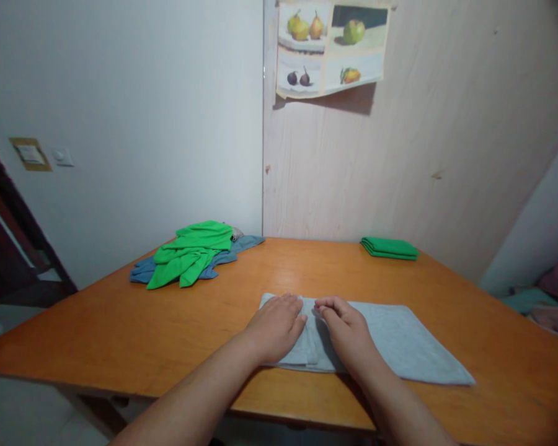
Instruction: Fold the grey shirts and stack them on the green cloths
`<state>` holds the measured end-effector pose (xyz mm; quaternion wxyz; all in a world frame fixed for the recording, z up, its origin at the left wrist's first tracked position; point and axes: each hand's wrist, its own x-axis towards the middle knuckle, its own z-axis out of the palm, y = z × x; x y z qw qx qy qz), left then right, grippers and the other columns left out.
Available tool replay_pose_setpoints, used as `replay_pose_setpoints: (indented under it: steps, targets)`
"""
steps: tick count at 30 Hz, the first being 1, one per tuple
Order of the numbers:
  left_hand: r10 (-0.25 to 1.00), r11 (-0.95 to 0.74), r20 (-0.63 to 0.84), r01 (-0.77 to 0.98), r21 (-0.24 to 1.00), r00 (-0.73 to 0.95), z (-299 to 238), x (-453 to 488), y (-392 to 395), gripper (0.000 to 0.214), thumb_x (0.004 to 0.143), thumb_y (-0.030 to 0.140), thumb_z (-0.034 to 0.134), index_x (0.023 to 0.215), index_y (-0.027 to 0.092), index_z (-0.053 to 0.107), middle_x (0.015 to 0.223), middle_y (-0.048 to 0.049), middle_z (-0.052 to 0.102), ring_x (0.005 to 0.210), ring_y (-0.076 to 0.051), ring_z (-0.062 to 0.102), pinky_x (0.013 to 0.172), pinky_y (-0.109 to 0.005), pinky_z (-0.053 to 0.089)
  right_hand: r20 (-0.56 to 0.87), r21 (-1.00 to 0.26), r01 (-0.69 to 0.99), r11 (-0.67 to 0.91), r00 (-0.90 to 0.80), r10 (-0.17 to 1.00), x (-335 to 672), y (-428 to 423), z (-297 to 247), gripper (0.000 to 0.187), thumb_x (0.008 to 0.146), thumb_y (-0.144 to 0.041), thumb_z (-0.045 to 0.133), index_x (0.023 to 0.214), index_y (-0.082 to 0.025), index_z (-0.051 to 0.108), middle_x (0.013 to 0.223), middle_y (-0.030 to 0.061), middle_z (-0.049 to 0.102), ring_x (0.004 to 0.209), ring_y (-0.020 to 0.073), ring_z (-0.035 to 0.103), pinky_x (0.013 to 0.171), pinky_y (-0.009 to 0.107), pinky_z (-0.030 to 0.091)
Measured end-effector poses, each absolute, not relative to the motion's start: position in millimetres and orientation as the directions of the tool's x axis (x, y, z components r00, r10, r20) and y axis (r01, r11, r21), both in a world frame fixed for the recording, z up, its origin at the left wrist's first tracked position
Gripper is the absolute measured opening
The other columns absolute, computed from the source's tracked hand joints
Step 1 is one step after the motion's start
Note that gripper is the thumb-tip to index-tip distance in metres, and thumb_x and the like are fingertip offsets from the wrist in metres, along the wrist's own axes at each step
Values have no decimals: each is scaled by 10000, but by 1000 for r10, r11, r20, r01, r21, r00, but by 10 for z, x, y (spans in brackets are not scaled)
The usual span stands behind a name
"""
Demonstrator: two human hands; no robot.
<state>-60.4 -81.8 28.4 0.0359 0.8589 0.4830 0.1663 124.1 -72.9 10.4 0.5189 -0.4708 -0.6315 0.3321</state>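
A light grey cloth lies flat near the front edge of the orange wooden table. Its left end is folded over itself. My left hand rests flat on that folded end, fingers stretched out. My right hand lies just beside it on the cloth, fingers curled and pressed on the fold's edge.
A loose heap of green cloths lies over blue cloths at the table's back left. A folded green cloth sits at the back right. Walls stand close behind the table, with a fruit picture above.
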Motion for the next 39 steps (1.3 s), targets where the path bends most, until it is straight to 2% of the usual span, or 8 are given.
replay_pose_setpoints:
  steps: [4, 7, 13, 21, 31, 35, 39]
  targets:
    - [859, -511, 179, 831, 221, 480, 298, -604, -847, 647, 998, 559, 346, 1454, 118, 470, 1537, -172, 420, 1438, -318, 359, 1179, -503, 278, 309, -943, 133, 304, 20, 951, 1247, -715, 109, 220, 835, -390, 582, 880, -202, 688, 868, 39, 717, 829, 212, 620, 769, 323, 450]
    - [865, -502, 140, 834, 228, 482, 300, -604, -865, 755, 960, 646, 360, 1510, 129, 395, 1582, -163, 339, 1474, -326, 280, 1194, -506, 237, 312, -946, 105, 306, 44, 949, 1244, -708, 111, 235, 836, -407, 595, 879, -197, 692, 867, 38, 707, 808, 202, 604, 750, 317, 441]
    - [875, -483, 65, 851, 207, 480, 331, -583, -886, 820, 952, 675, 328, 1545, 110, 324, 1611, -171, 251, 1499, -326, 206, 1209, -501, 185, 334, -940, 90, 328, 54, 941, 1226, -712, 118, 248, 839, -431, 610, 860, -198, 693, 845, 27, 690, 799, 196, 587, 749, 316, 432]
    - [878, -475, 39, 862, 177, 476, 350, -571, -894, 829, 956, 686, 273, 1555, 112, 303, 1619, -170, 226, 1503, -330, 184, 1211, -508, 168, 340, -937, 121, 327, 112, 934, 1232, -728, 156, 254, 848, -435, 597, 869, -199, 689, 868, 37, 708, 834, 206, 610, 777, 318, 446]
    - [878, -479, 98, 856, 191, 469, 316, -546, -815, 794, 946, 652, 343, 1523, 107, 371, 1582, -193, 316, 1476, -364, 257, 1183, -560, 210, 384, -869, 369, 331, 80, 920, 1224, -514, 62, 246, 835, -424, 555, 800, -218, 684, 787, 29, 713, 793, 220, 631, 735, 319, 466]
    - [876, -483, 107, 850, 212, 471, 306, -537, -788, 796, 947, 646, 351, 1516, 90, 378, 1577, -211, 315, 1474, -377, 255, 1176, -580, 208, 399, -859, 380, 343, 77, 914, 1237, -461, 34, 244, 832, -412, 553, 800, -211, 687, 785, 29, 709, 774, 211, 625, 727, 315, 468]
    - [870, -492, 116, 829, 266, 479, 274, -571, -761, 791, 969, 656, 281, 1523, 97, 366, 1590, -197, 293, 1481, -363, 242, 1184, -572, 197, 398, -862, 367, 349, 67, 915, 1275, -495, 16, 282, 850, -444, 551, 817, -201, 690, 814, 42, 714, 798, 218, 626, 753, 323, 469]
